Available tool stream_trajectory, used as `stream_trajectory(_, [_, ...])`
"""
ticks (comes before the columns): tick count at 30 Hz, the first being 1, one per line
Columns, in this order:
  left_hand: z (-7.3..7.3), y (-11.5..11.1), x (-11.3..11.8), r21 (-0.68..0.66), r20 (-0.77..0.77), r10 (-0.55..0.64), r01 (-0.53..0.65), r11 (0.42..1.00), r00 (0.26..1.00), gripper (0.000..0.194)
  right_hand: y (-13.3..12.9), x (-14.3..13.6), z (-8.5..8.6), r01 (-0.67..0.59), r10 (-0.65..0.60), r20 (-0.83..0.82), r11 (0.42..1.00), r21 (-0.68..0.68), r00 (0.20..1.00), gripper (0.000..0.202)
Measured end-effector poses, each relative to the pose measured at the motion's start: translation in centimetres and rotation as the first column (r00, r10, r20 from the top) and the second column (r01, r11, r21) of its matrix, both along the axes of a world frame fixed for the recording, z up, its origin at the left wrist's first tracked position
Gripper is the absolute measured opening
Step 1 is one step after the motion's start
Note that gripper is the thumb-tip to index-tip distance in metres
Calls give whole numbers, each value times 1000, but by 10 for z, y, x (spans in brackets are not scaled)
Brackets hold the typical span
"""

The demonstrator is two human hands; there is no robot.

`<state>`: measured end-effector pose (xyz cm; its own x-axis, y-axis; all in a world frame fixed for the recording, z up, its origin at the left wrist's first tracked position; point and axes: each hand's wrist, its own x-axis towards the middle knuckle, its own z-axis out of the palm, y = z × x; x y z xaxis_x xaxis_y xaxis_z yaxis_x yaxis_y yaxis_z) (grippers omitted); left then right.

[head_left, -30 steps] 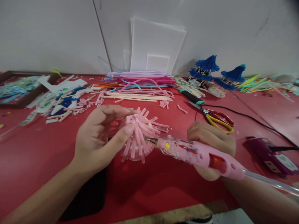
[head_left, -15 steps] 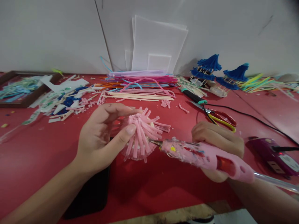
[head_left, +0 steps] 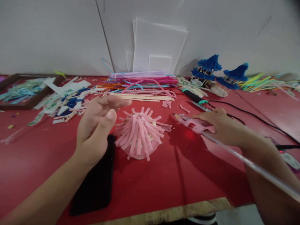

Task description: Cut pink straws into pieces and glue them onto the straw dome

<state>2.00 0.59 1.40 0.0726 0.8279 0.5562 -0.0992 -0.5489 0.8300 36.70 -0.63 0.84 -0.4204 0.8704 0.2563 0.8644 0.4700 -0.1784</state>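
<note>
A small cone of pink strips (head_left: 139, 134), fanned out from its top like a little roof, stands on the red table. Just left of it hovers my left hand (head_left: 96, 128), fingers apart with nothing in them and not touching the strips. My right hand (head_left: 214, 126) grips a pink glue gun (head_left: 195, 125) on the right side, its dark nozzle pointing left and away from the cone. A clear glue stick (head_left: 241, 157) runs out of the gun's back end. Under my left wrist lies a black phone (head_left: 96, 187).
Bundles of coloured strips (head_left: 142, 79) lie along the wall below white sheets (head_left: 159, 43). Blue model roofs (head_left: 209, 64) stand back right, near a green-and-black-handled tool (head_left: 194, 96). Scraps (head_left: 72, 103) and a framed tray (head_left: 42, 98) sit left. A purple power box (head_left: 289, 159) is at right.
My left hand has let go of the pink cone and drawn back left. My right hand has carried the glue gun away from the cone, rightward and farther back, over the pliers.
</note>
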Motion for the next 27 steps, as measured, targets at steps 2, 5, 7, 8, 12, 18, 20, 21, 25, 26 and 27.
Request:
stream_trajectory(2, [0, 1, -1, -2, -19, 5, -5, 1000, 1000, 20, 3, 5, -9, 42, -29, 131, 994, -96, 991, 41])
stream_trajectory(5, [0, 1, -2, -4, -13, -6, 6, 1000, 1000, 17, 8, 10, -15, 23, 7, 212, 990, -137, 977, 44])
stream_trajectory(7, [1, 1, -2, 12, -18, -23, 23, 1000, 1000, 17, 10, 9, -13, -12, 23, 193, 998, -59, 981, 30])
stream_trajectory(8, [0, 1, -2, 25, -27, -34, 35, 999, 999, 17, 11, 6, -11, -16, 16, 179, 1000, -4, 984, 24])
stream_trajectory(12, [0, 2, -4, 124, -139, -32, 50, 991, 990, 24, 13, -25, -2, 13, -29, 130, 992, 128, 991, 17])
stream_trajectory(18, [3, 0, -8, 181, -447, -82, 180, 967, 891, 61, 21, -85, -3, -126, 133, 98, 989, -74, 986, 18])
stream_trajectory(20, [5, -1, -8, 185, -505, -18, 128, 974, 863, 56, 27, -95, -4, -139, 153, 86, 979, -152, 984, 18])
stream_trajectory(21, [6, -2, -8, 179, -514, -4, 112, 978, 857, 53, 31, -97, -5, -145, 161, 76, 972, -183, 984, 19])
stream_trajectory(25, [8, -2, -10, 125, -495, -63, 142, 982, 867, 53, 37, -99, -6, -133, 147, 45, 964, -232, 988, 25])
stream_trajectory(26, [8, -2, -10, 110, -489, -86, 159, 981, 868, 54, 37, -98, -5, -124, 137, 37, 963, -241, 990, 27])
stream_trajectory(27, [7, -1, -11, 91, -487, -111, 176, 980, 866, 55, 36, -97, -5, -117, 128, 25, 960, -255, 992, 29])
